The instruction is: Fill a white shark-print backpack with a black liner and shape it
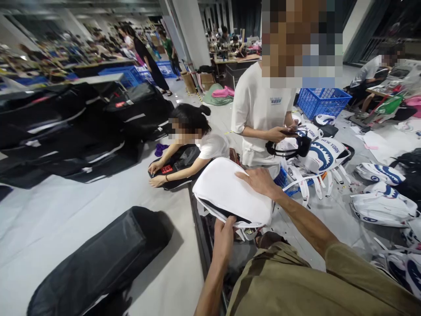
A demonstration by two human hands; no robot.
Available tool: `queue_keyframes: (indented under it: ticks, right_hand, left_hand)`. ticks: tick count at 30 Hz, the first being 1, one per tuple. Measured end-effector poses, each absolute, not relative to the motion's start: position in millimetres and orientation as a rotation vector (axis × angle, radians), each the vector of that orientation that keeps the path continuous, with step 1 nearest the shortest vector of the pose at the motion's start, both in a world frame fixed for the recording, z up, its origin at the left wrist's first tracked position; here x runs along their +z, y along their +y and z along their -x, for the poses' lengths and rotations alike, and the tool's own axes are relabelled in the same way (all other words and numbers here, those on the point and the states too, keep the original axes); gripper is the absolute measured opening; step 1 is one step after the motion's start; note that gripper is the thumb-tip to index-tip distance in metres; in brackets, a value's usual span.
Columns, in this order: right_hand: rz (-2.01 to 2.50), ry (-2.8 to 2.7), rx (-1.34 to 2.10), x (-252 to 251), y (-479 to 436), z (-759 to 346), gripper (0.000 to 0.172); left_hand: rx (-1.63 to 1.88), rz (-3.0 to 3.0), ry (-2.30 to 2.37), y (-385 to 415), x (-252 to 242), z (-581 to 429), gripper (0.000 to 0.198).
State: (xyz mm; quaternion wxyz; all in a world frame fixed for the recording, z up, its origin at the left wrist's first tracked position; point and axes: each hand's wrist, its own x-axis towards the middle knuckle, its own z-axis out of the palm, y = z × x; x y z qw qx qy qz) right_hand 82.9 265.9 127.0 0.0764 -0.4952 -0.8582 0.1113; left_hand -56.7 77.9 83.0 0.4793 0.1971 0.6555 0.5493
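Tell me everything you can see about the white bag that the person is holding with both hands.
The white bag is a flat, rounded piece with a plain, smooth white face, probably fabric. A dark opening runs along its lower edge, and white straps hang under it. It is held tilted above the table edge. The right hand lies flat on its upper right side; the left hand grips the lower edge at the opening.
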Motion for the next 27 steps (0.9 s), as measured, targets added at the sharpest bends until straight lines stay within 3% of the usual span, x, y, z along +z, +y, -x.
queue_keyframes:
  ticks: [8,18,27]
  right_hand:
    - [1.430,-2.490,0.165,193.5,225.3,-88.2,0.077]
    - [1.495,-2.250,0.084,220.2,241.0,-87.7,0.079]
    - [1.432,-1.753,0.380,278.9,295.9,-138.6,0.080]
  left_hand:
    - [1.415,-0.583,1.657,40.9,116.9,57.6,0.056]
    - [1.596,-0.980,1.458,39.1,162.9,53.8,0.085]
    - [1.804,-1.272,1.513,65.0,146.4,42.5,0.081]
